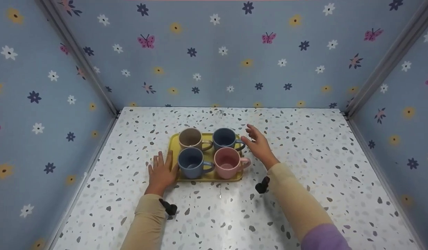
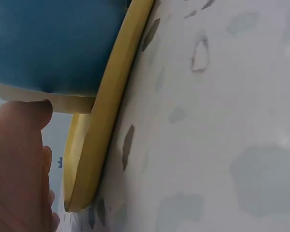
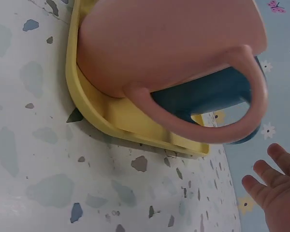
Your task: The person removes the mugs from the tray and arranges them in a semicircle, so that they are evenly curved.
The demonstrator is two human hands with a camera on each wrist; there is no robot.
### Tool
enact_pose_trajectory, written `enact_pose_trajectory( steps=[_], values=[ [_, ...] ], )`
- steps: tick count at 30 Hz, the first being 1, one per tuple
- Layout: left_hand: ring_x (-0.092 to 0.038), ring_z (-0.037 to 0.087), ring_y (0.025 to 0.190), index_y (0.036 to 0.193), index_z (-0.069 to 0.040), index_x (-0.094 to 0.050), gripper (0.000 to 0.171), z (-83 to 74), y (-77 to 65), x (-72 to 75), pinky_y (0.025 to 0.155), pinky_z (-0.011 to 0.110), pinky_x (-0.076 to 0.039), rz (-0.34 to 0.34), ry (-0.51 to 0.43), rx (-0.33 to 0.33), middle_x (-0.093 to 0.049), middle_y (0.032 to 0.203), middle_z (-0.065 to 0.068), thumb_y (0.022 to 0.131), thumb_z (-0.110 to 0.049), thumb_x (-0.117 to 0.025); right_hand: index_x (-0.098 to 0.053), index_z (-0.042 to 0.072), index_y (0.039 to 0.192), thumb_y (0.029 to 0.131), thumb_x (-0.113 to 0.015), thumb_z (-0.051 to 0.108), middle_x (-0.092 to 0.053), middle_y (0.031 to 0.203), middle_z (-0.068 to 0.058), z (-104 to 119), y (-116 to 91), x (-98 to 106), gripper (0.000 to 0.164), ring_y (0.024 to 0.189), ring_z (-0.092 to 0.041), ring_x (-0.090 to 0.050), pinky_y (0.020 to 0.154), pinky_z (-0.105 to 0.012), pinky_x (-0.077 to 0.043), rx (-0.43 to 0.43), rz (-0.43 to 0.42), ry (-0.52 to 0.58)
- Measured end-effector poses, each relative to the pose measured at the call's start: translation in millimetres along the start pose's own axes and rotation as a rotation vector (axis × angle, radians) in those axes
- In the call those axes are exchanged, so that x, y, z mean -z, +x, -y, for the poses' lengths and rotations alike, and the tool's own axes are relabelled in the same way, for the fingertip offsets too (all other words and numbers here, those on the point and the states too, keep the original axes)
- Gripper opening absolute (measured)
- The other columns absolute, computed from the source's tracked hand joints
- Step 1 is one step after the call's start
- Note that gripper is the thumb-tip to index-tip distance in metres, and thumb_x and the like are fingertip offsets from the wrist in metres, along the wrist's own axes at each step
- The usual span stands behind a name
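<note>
A yellow tray bears a beige mug and a dark blue mug at the back. In its front row stand a lighter blue mug and a pink mug. All the handles point right. My left hand lies at the tray's left side with fingers extended, its thumb beside the lighter blue mug; whether they touch is unclear. To the right of the tray, my right hand is spread near the dark blue mug's handle, holding nothing. The right wrist view shows its fingers apart from the pink mug.
The tray sits mid-table on a white speckled tabletop. Blue flowered panels enclose it at the back and both sides, joined by grey metal posts. A small black piece is attached at each wrist.
</note>
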State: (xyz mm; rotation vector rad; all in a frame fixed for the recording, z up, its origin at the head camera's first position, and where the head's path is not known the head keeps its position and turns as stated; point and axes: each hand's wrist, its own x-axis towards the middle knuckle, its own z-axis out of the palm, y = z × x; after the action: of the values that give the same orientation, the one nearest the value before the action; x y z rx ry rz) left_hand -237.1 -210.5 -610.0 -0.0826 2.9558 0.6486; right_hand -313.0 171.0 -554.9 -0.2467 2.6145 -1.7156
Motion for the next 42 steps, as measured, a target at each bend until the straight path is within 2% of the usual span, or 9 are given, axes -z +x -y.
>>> enact_pose_trajectory(
  steps=[5,10,15,19,27,33,38,42],
  values=[
    [0.000,0.049,0.152,0.164,-0.019,-0.015,0.068,-2.6,-5.0,-4.7,0.116,0.071,-0.002,0.017,0.006,0.015,0.002,0.166,0.029,0.106,-0.049,-0.034,-0.039,0.013,0.156,0.100,-0.067,0.027,-0.048,0.152,-0.019,-10.3,-2.3,-7.2,0.064,0.140,-0.037,-0.046,0.113,-0.047,-0.041,-0.027,0.033,0.057],
    [0.000,0.050,0.151,0.163,-0.019,-0.021,0.072,-3.7,-5.9,-4.3,0.115,0.074,-0.002,0.026,0.042,0.013,0.002,0.166,0.027,0.102,-0.049,-0.044,-0.046,0.014,0.153,0.100,-0.067,0.027,-0.054,0.147,-0.016,-17.4,-0.7,-12.5,0.058,0.135,-0.031,-0.052,0.111,-0.044,-0.043,-0.086,0.046,0.143],
    [0.002,0.049,0.152,0.163,-0.021,-0.019,0.074,-5.2,-4.3,-4.0,0.115,0.073,0.000,0.061,0.052,0.028,0.003,0.167,0.024,0.101,-0.053,-0.045,-0.057,0.009,0.143,0.100,-0.066,0.025,-0.062,0.134,-0.015,-24.8,1.2,-15.7,0.047,0.123,-0.027,-0.061,0.102,-0.038,-0.052,-0.131,0.067,0.263],
    [0.002,0.050,0.152,0.163,-0.022,-0.018,0.076,-7.1,-2.5,-2.1,0.115,0.073,0.000,0.065,0.057,0.021,0.002,0.167,0.024,0.101,-0.057,-0.043,-0.065,0.003,0.132,0.100,-0.065,0.019,-0.067,0.124,-0.016,-23.2,2.7,-17.4,0.035,0.116,-0.029,-0.064,0.098,-0.039,-0.054,-0.141,0.069,0.329],
    [0.004,0.049,0.152,0.163,-0.023,-0.016,0.077,-2.3,-1.7,-5.1,0.114,0.074,0.003,0.078,0.062,0.030,0.003,0.168,0.022,0.101,-0.059,-0.041,-0.068,0.000,0.122,0.101,-0.061,0.009,-0.068,0.121,-0.017,-16.0,3.9,-21.7,0.024,0.118,-0.033,-0.065,0.096,-0.038,-0.056,-0.157,0.048,0.326],
    [0.000,0.050,0.151,0.163,-0.022,-0.019,0.076,-2.9,-4.6,-3.1,0.114,0.075,0.000,0.046,0.064,0.017,-0.002,0.167,0.024,0.100,-0.058,-0.043,-0.069,0.000,0.118,0.102,-0.060,0.008,-0.068,0.119,-0.017,-13.5,2.5,-23.1,0.020,0.115,-0.032,-0.066,0.095,-0.038,-0.056,-0.162,0.019,0.313],
    [-0.001,0.050,0.152,0.163,-0.022,-0.021,0.076,-4.3,-6.7,-1.6,0.114,0.075,-0.001,0.040,0.066,0.018,-0.004,0.167,0.024,0.100,-0.058,-0.044,-0.068,-0.003,0.118,0.103,-0.058,0.008,-0.068,0.116,-0.019,-12.1,3.3,-18.1,0.021,0.114,-0.034,-0.066,0.095,-0.042,-0.056,-0.146,0.005,0.360],
    [0.001,0.049,0.152,0.163,-0.023,-0.018,0.077,-3.2,-6.5,-2.0,0.115,0.074,0.001,0.060,0.066,0.025,-0.002,0.168,0.023,0.100,-0.060,-0.041,-0.067,-0.004,0.118,0.103,-0.057,0.009,-0.068,0.116,-0.019,-9.1,5.0,-9.7,0.022,0.115,-0.037,-0.065,0.094,-0.040,-0.057,-0.134,-0.024,0.362]
  ],
)
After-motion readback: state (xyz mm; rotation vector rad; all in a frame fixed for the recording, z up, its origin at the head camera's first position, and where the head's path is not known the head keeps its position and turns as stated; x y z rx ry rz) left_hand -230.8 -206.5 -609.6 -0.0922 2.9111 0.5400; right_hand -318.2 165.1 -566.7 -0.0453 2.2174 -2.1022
